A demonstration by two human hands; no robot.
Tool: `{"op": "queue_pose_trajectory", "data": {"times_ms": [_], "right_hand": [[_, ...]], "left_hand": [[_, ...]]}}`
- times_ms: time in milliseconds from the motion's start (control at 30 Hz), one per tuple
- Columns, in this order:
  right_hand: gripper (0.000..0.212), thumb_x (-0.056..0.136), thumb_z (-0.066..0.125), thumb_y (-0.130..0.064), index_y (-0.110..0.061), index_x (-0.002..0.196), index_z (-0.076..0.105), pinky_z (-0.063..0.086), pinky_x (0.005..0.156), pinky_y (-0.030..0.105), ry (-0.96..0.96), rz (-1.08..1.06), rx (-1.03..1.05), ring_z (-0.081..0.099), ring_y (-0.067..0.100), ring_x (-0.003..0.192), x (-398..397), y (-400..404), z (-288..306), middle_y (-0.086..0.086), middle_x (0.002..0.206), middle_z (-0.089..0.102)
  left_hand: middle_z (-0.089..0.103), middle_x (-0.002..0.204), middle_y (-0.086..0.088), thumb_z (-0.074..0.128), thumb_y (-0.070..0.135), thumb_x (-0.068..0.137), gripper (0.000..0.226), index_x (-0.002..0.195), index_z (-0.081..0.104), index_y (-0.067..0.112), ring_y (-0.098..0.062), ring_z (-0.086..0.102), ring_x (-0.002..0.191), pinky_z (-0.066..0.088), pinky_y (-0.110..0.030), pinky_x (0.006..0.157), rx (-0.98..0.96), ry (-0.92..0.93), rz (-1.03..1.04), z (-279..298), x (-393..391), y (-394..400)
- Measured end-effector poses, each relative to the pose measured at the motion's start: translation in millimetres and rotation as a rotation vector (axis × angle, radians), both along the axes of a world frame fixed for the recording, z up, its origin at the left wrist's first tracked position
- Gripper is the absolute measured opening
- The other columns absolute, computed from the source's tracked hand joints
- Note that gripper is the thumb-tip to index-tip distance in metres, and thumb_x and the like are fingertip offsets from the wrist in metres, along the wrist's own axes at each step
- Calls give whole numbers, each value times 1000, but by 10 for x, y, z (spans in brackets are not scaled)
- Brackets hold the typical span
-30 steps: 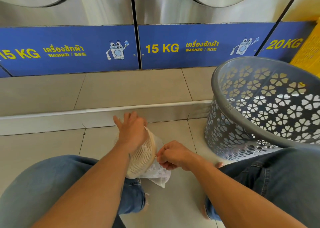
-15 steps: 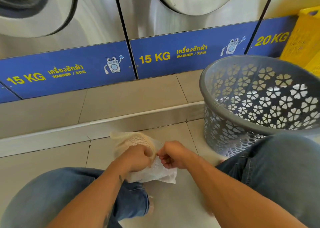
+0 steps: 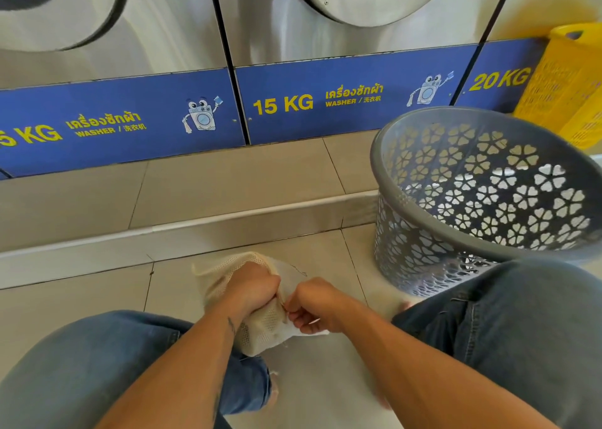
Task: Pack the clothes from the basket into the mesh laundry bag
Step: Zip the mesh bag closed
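Note:
A cream mesh laundry bag (image 3: 215, 275) lies on the tiled floor between my knees. My left hand (image 3: 252, 290) grips its bunched fabric from above. Just to the right, my right hand (image 3: 312, 308) pinches the bag's edge, fingers curled; what sits between its fingertips is too small to make out. The two hands are nearly touching. A grey plastic basket (image 3: 420, 252) with flower-shaped cut-outs stands on the floor to the right, beside my right knee. No clothes show through the part of its inside that I can see.
Steel washers with blue "15 KG" panels (image 3: 342, 102) line the back, on a raised tiled step (image 3: 228, 184) with a low kerb. A yellow plastic basket (image 3: 566, 83) stands at the far right. My jean-clad knees frame the bag on both sides.
My left hand went from open fingers over the bag to a fist gripping its fabric. The bag is now bunched tighter. The view tilted up, showing more of the washers.

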State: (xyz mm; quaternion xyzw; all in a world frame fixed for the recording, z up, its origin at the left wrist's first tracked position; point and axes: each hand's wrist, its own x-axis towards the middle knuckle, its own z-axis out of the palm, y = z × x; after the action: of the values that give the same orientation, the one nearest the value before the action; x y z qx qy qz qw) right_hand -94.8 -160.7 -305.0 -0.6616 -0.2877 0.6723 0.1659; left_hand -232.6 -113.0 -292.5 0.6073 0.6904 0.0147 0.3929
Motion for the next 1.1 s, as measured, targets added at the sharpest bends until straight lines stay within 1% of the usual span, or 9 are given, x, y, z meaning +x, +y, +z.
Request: {"op": "queue_pose_trajectory", "data": {"times_ms": [167, 300, 467, 567, 633, 700, 767, 867, 1100], "right_hand": [[10, 79, 66, -5, -8, 88, 65, 50, 60, 27, -54, 10, 12, 49, 15, 58, -24, 45, -74, 3, 67, 52], [7, 81, 64, 0, -4, 87, 64, 49, 63, 31, -42, 61, 30, 51, 17, 61, -34, 48, -110, 9, 73, 55], [10, 82, 61, 3, -6, 80, 65, 52, 59, 28, 44, -25, 101, 55, 17, 59, -18, -12, -136, 10, 73, 58], [18, 79, 59, 8, -8, 74, 65, 52, 62, 32, 33, -92, 162, 53, 17, 56, 24, -21, -170, 9, 67, 58], [21, 79, 60, 8, -10, 69, 66, 54, 62, 33, -26, -89, 197, 55, 19, 56, 33, -32, -202, 9, 64, 60], [23, 79, 62, 6, -12, 66, 67, 57, 63, 32, -79, -69, 223, 58, 19, 57, 27, -50, -220, 9, 63, 62], [21, 78, 62, 5, -11, 67, 69, 58, 63, 32, -100, -60, 231, 60, 19, 58, 15, -59, -212, 10, 64, 64], [19, 77, 63, 5, -9, 68, 70, 58, 62, 31, -112, -74, 236, 60, 19, 56, 11, -66, -181, 10, 63, 64], [9, 79, 68, 2, -3, 76, 73, 58, 60, 31, -79, -188, 215, 61, 20, 55, 9, -80, -212, 12, 65, 65]], "left_hand": [[48, 57, 0, 56, 27, 89, 36, 56, 46, 17, -18, 49, 56, 38, -31, 56, 25, -32, 31, -80, -44, 51], [52, 59, 1, 53, 28, 94, 38, 58, 49, 17, -18, 52, 59, 37, -30, 56, 55, -58, 66, -96, -75, 45], [50, 59, 2, 46, 29, 97, 36, 64, 51, 17, -13, 47, 54, 38, -28, 56, 22, -149, 27, -72, -93, 34], [65, 88, 6, 55, 17, 89, 12, 87, 66, 23, -10, 58, 78, 43, -24, 68, -95, -214, -77, 17, -49, 3], [65, 105, 3, 65, 11, 82, 30, 108, 61, 25, -10, 58, 91, 45, -21, 72, -185, -212, -162, 62, -28, -46], [63, 106, 2, 72, 8, 75, 48, 115, 54, 28, -12, 58, 91, 44, -21, 68, -209, -168, -230, 62, -21, -104], [61, 97, 3, 74, 7, 71, 54, 113, 52, 33, -13, 57, 85, 44, -24, 68, -167, -130, -225, 21, -20, -155], [62, 85, 3, 70, 6, 73, 47, 103, 52, 37, -13, 55, 74, 44, -25, 61, -80, -114, -179, -37, -3, -218], [67, 87, -2, 65, 2, 74, 40, 97, 55, 34, -14, 54, 70, 44, -25, 58, -27, -154, -132, -53, 18, -231]]}}
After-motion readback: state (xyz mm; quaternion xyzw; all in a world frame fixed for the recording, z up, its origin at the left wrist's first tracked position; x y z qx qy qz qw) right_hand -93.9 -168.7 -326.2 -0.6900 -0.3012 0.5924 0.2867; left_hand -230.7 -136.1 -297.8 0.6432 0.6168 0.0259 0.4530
